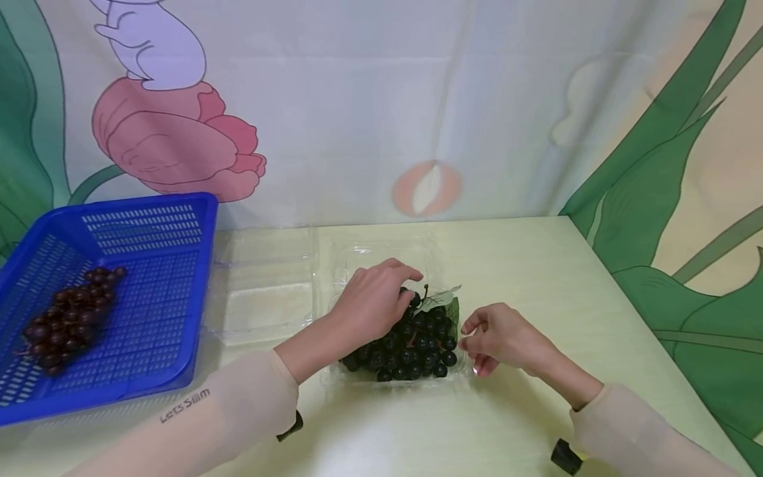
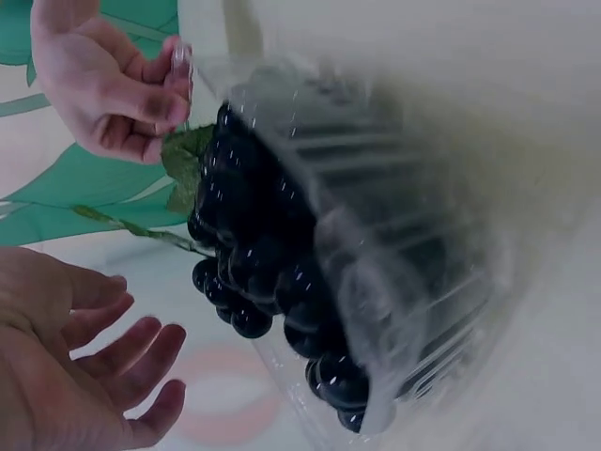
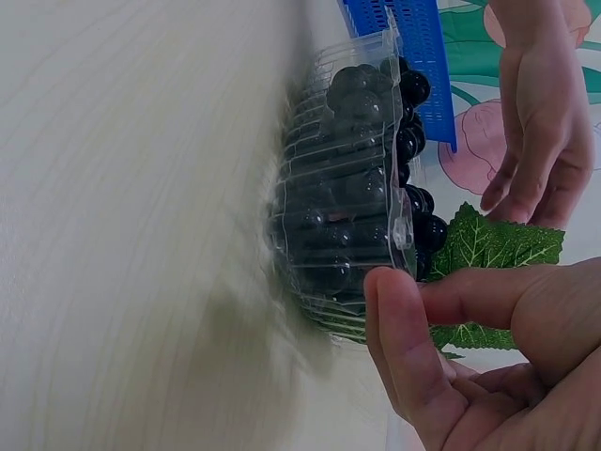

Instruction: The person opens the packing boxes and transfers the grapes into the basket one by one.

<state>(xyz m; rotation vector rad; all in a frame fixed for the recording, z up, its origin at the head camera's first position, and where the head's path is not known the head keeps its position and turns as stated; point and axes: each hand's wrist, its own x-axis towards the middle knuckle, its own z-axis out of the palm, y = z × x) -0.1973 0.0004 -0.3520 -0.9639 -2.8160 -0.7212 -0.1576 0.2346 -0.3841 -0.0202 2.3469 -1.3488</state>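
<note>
A bunch of black grapes (image 1: 423, 348) with green leaves (image 3: 493, 246) fills a clear plastic clamshell box (image 2: 404, 225) on the table. Some grapes rise above its rim in both wrist views. My left hand (image 1: 372, 301) hovers over the bunch's far left side, its fingers loosely bent and apart from the grapes in the left wrist view. At the box's right side, my right hand (image 1: 503, 336) pinches the rim corner between thumb and fingertips. The raised lid (image 1: 381, 252) lies back behind the bunch, partly hidden by my left hand.
A blue plastic basket (image 1: 161, 311) stands at the left, holding a bunch of dark red grapes (image 1: 71, 321). Between the basket and the box lies another clear plastic container (image 1: 256, 285). A printed cloth (image 1: 334, 132) hangs behind the table (image 1: 512, 265).
</note>
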